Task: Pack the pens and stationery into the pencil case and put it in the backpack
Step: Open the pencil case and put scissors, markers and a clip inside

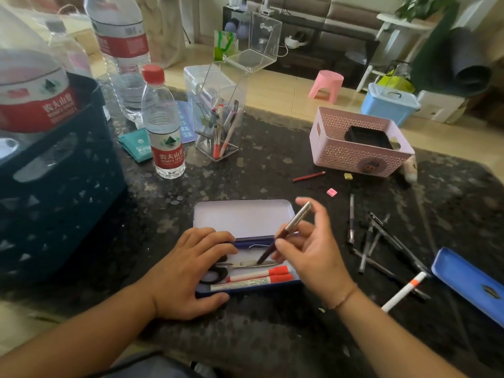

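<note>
right hand [308, 249] pinching pen [283, 233] over open pencil case [242, 219], left hand [191, 274] flat on its left edge

pencil case [246, 289] navy, pale lid | 2 markers [259, 276] white-red | basket [360, 148] pink lattice | table [272, 173] black speckled

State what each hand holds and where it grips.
The right hand pinches a maroon and silver pen around mid-barrel, tip down over the open pencil case. The left hand grips nothing, resting on the case.
</note>
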Tool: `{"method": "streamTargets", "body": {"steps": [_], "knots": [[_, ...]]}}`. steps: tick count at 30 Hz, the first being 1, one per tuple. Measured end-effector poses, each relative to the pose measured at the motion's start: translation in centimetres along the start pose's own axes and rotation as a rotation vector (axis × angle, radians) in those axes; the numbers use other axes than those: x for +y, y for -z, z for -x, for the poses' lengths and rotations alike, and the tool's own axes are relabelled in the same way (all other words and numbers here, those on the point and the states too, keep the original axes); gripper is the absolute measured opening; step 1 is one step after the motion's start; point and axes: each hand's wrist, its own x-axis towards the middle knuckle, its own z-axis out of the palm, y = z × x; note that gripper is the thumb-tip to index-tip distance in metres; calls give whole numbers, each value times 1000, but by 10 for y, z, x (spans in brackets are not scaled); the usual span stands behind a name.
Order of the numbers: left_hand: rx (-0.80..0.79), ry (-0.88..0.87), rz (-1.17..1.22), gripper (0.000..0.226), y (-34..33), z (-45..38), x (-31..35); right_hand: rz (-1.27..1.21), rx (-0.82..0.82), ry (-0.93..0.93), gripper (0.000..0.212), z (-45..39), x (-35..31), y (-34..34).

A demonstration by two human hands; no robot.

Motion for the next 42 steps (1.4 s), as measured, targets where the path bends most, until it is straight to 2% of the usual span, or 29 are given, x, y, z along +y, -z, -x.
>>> {"method": "streamTargets", "body": {"steps": [4, 5, 8, 11, 13, 16, 18, 22, 24, 27, 33, 38, 42], "knots": [[-12, 2, -23, 62, -1, 0, -1, 55, 116, -75, 11, 5, 13, -19], [-14, 1, -25, 61, -2, 1, -2, 54, 141, -87, 6, 6, 15, -20], [-19, -3, -29, 57, -3, 1, -3, 111, 189, -83, 6, 8, 20, -18], [-17, -7, -29, 56, -3, 1, -4, 257, 181, -80, 16, 11, 19, -8], [-17, -4, -24, 58, -4, 1, -4, 264, 171, -87, 20, 11, 16, -1], [-18, 0, -9, 60, -4, 2, -3, 314, 186, -91, 17, 9, 15, 10], [-15, -2, -9, 62, -4, 1, -3, 470, 138, -53, 12, 9, 16, 14], [-13, -7, -18, 61, -3, 1, -3, 976, 54, 242, 8, 8, 19, 14], [-8, -10, -21, 61, -4, 0, -3, 1111, 51, 322, 7, 7, 19, 12], [-8, -9, -14, 66, -3, 1, -4, 1161, 27, 321, 4, 6, 22, 12], [-14, -12, -6, 73, -3, 0, -3, 1240, -2, 195, 18, -2, 26, 14], [-11, -12, -19, 66, -4, 1, -3, 1143, -27, 292, 12, 3, 24, 18], [13, -10, -6, 63, -4, 1, -4, 1054, 125, 337, 8, 16, 25, 49]]}}
